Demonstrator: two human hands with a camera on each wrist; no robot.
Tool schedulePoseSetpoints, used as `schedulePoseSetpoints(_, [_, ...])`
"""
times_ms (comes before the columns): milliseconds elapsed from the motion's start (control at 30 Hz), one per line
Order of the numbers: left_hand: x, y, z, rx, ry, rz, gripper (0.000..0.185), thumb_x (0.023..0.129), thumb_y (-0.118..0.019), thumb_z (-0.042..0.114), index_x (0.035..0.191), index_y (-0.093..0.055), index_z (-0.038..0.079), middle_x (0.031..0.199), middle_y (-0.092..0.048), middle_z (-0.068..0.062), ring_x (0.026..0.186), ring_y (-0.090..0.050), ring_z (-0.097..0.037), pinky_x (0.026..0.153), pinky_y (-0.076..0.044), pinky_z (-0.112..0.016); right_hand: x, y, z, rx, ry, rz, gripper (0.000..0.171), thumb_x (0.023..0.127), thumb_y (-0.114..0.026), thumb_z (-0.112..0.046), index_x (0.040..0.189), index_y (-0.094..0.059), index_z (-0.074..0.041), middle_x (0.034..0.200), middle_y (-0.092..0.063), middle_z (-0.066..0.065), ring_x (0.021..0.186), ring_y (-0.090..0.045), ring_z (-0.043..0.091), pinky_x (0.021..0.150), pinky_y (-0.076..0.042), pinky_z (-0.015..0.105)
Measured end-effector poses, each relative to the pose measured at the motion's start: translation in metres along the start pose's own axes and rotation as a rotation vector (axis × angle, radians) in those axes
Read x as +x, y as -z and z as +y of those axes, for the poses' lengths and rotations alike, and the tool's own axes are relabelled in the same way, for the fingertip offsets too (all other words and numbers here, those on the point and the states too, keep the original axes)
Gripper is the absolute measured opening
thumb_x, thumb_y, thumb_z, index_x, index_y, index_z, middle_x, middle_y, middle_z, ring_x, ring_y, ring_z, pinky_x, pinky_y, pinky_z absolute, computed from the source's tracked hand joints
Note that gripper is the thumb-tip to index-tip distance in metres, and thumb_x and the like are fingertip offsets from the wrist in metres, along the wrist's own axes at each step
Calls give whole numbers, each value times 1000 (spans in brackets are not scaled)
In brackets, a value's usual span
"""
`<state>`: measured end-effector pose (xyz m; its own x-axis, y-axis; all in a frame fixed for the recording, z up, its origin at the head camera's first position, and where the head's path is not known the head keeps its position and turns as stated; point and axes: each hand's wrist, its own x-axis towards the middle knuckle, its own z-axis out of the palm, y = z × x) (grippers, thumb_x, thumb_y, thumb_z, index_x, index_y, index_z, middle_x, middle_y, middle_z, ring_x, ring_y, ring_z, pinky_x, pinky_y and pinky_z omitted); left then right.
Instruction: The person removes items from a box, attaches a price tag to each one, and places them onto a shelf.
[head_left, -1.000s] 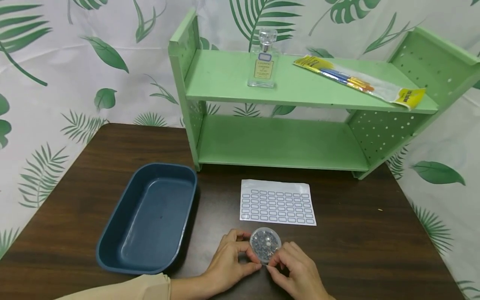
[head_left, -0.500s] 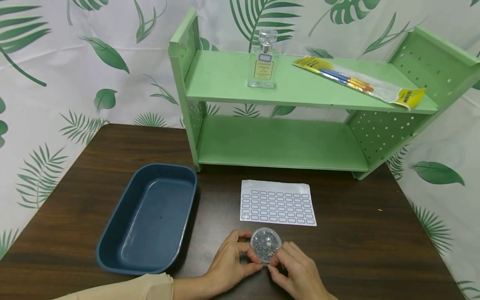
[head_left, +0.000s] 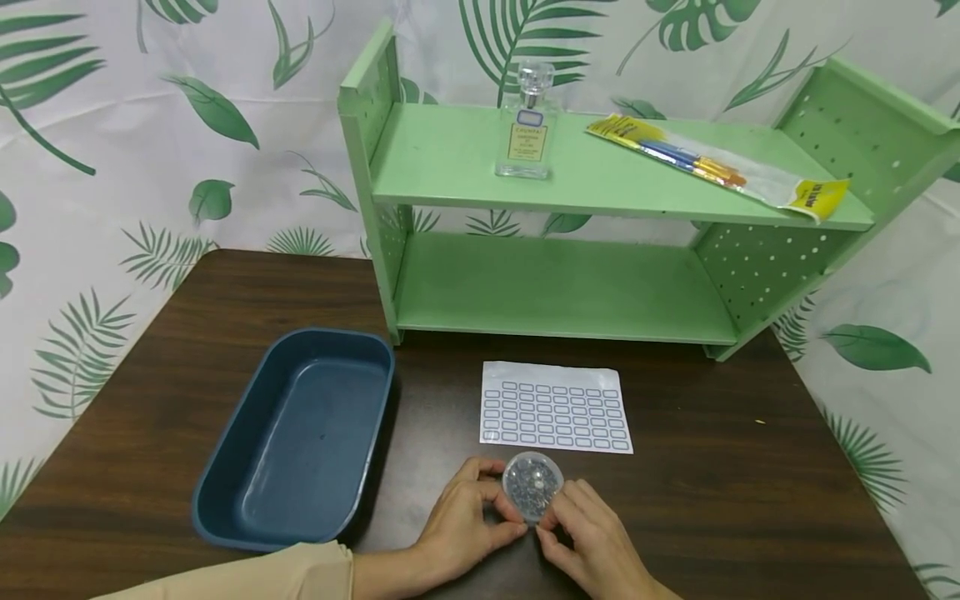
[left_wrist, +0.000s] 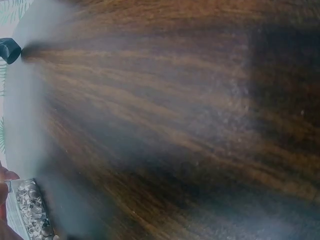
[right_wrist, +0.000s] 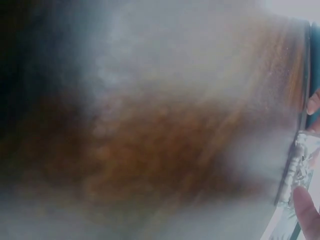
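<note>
A small round clear container [head_left: 531, 492], filled with small shiny silvery pieces, is between the two hands near the table's front edge. My left hand [head_left: 468, 525] grips its left side, thumb at the front and fingers along the rim. The right hand [head_left: 592, 537] has thumb and fingertips pinched at its front right edge, close to the left thumb. In the left wrist view the container [left_wrist: 34, 210] shows at the lower left corner, packed with metallic bits. The right wrist view catches its side [right_wrist: 300, 162] at the right edge, a fingertip against it.
Behind the hands lies a white sheet of blue-framed labels [head_left: 555, 408]. A deep blue tray [head_left: 300, 450] stands left. At the back, a green shelf [head_left: 562, 283] bears a glass perfume bottle [head_left: 525, 142] and a packet of paintbrushes [head_left: 720, 167].
Very little differs. The container and both hands have shifted slightly to the right, and the container has moved a touch away from the front edge. The grips look the same.
</note>
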<state>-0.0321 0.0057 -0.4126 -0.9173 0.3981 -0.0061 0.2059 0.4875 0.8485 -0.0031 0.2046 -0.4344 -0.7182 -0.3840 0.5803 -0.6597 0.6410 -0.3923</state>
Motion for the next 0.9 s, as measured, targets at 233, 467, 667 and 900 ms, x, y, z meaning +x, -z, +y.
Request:
schedulePoseSetpoints(233, [4, 0, 1, -9, -14, 9, 17, 68, -87, 17, 66, -71, 21, 122, -62, -2, 112, -61, -25, 93, -49, -32, 2, -1, 1, -40, -13, 5, 29, 64, -74, -3, 75, -53, -20, 77, -47, -12, 74, -39, -1, 65, -31, 7])
schedulePoseSetpoints(467, [4, 0, 1, -7, -9, 8, 16, 69, -87, 18, 67, -71, 22, 122, -61, -2, 112, -61, -25, 93, -49, -32, 4, 0, 0, -8, -8, 13, 31, 61, -72, 2, 74, -52, -18, 74, -47, -8, 74, -39, 1, 63, -31, 6])
schedulePoseSetpoints(667, [5, -2, 2, -12, -15, 18, 16, 68, -86, 17, 66, -71, 21, 121, -61, -1, 110, -61, -24, 92, -49, -30, 4, -1, 1, -9, -6, 21, 31, 60, -71, 2, 74, -52, -18, 74, -46, -9, 73, -38, 0, 63, -31, 6])
schedulePoseSetpoints(900, [5, -4, 1, -14, -27, 28, 16, 68, -86, 17, 66, -71, 21, 119, -61, -1, 109, -61, -23, 90, -49, -29, 4, -1, 0, -21, -12, 19, 32, 59, -71, 2, 74, -51, -18, 73, -46, -9, 73, -37, 0, 62, -30, 6])
